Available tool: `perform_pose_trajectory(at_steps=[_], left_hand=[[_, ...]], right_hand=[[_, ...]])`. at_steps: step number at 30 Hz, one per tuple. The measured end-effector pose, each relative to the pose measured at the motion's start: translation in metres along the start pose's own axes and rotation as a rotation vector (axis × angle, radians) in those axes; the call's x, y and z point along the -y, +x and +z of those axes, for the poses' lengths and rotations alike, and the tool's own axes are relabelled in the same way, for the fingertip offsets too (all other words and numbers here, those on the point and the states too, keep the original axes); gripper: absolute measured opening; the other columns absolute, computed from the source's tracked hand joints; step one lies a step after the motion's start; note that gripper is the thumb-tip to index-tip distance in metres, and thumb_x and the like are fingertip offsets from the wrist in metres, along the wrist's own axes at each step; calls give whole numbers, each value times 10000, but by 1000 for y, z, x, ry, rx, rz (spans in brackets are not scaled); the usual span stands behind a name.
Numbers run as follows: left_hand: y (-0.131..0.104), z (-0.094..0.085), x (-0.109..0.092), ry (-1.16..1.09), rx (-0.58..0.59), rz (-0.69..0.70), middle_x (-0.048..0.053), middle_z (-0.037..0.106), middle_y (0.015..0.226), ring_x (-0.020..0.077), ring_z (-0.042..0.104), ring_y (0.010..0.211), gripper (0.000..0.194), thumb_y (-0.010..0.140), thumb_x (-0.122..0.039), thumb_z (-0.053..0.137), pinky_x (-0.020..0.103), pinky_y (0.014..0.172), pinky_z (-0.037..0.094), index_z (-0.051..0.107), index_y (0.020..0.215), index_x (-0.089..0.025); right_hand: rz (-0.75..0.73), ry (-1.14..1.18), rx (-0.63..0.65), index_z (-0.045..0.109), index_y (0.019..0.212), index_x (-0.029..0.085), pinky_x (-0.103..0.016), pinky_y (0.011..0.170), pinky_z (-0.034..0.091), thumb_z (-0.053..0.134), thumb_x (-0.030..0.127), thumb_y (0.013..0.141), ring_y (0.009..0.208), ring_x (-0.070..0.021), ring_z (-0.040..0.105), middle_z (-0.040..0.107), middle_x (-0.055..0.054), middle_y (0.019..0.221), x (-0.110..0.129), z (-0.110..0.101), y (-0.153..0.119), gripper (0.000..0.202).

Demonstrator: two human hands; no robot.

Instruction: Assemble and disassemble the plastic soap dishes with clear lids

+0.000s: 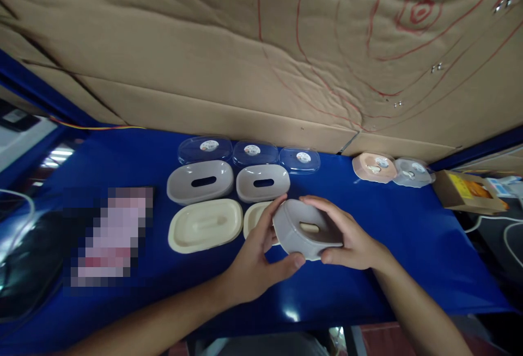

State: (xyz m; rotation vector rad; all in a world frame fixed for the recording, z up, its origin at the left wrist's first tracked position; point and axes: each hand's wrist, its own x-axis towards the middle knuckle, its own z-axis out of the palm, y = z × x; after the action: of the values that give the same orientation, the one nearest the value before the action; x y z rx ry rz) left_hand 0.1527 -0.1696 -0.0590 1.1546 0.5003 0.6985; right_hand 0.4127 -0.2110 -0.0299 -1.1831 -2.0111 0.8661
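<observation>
Both hands grip a grey oval plastic tray with a slot in its top (305, 229), lifted just above the blue table (392, 247). Its long axis runs left to right, tilted, slotted face turned up and away. The left hand (255, 258) clamps its left end, the right hand (347, 236) its right end. A cream oval tray (255, 217) lies just behind it.

Both forearms are bare, no sleeves, and each grip (253, 269) (351, 239) is ungloved.
</observation>
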Motion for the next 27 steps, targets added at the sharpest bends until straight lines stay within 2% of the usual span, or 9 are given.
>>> perform_pose_trajectory(at_steps=[3, 6, 9, 13, 15, 19, 21, 24, 27], left_hand=[[-1, -1, 0, 5, 8, 49, 140, 452, 1686, 354, 525, 1514, 948, 910, -402, 877, 485, 1259, 451, 324, 1677, -336], [-3, 0, 0, 29, 30, 143, 122, 411, 1724, 348, 434, 1589, 943, 905, -334, 879, 484, 1320, 357, 336, 1676, -353], [-6, 1, 0, 33, 74, 158, 121, 434, 1713, 348, 441, 1587, 1001, 869, -296, 907, 481, 1317, 362, 328, 1683, -354], [-10, 3, 0, 78, 176, 101, 142, 464, 1695, 378, 501, 1541, 1006, 832, -261, 911, 490, 1261, 449, 367, 1675, -329], [-12, 4, 2, 133, 233, 91, 136, 463, 1696, 388, 504, 1536, 1031, 801, -242, 912, 509, 1257, 454, 375, 1676, -338], [-14, 5, 6, 264, 356, 67, 148, 470, 1683, 409, 511, 1521, 1137, 713, -269, 958, 522, 1228, 487, 371, 1686, -319], [-14, 4, 9, 309, 413, 67, 156, 457, 1691, 416, 503, 1526, 1172, 696, -276, 974, 511, 1211, 507, 360, 1693, -316], [-13, 2, 13, 335, 469, 113, 163, 440, 1703, 417, 487, 1542, 1175, 706, -294, 979, 495, 1207, 513, 350, 1698, -316], [-11, 0, 13, 354, 486, 112, 163, 451, 1695, 415, 495, 1537, 1164, 711, -332, 985, 474, 1182, 537, 362, 1694, -313]], right_hand=[[4, 32, -19, 453, 1657, 344, -523, 1242, 470, 677, 722, 967, 1535, -368, 510, 506, -120, 1670, -1, 0, -1, 818], [5, 52, -160, 571, 1569, 337, -566, 1254, 444, 530, 788, 1005, 1539, -393, 496, 520, -106, 1663, -3, -1, -3, 723], [21, -21, -257, 565, 1554, 338, -591, 1271, 415, 591, 765, 987, 1560, -402, 460, 520, -108, 1655, -8, -6, -3, 710], [73, -285, -268, 538, 1531, 341, -609, 1267, 408, 798, 571, 931, 1564, -388, 450, 510, -126, 1651, -24, -24, -3, 693], [129, -393, -257, 553, 1489, 332, -627, 1247, 418, 819, 523, 921, 1536, -382, 484, 545, -132, 1614, -40, -38, -6, 655], [227, -462, -225, 575, 1433, 305, -653, 1212, 432, 831, 497, 893, 1465, -383, 562, 585, -140, 1568, -72, -59, -16, 628], [229, -500, -209, 572, 1439, 302, -671, 1204, 424, 843, 483, 876, 1469, -396, 555, 581, -144, 1577, -80, -59, -17, 651], [205, -544, -152, 535, 1503, 324, -697, 1222, 384, 835, 478, 890, 1530, -410, 484, 532, -142, 1637, -82, -49, -13, 700], [206, -551, -133, 476, 1578, 352, -706, 1277, 306, 828, 520, 901, 1642, -427, 301, 319, -135, 1777, -76, -37, -9, 781]])
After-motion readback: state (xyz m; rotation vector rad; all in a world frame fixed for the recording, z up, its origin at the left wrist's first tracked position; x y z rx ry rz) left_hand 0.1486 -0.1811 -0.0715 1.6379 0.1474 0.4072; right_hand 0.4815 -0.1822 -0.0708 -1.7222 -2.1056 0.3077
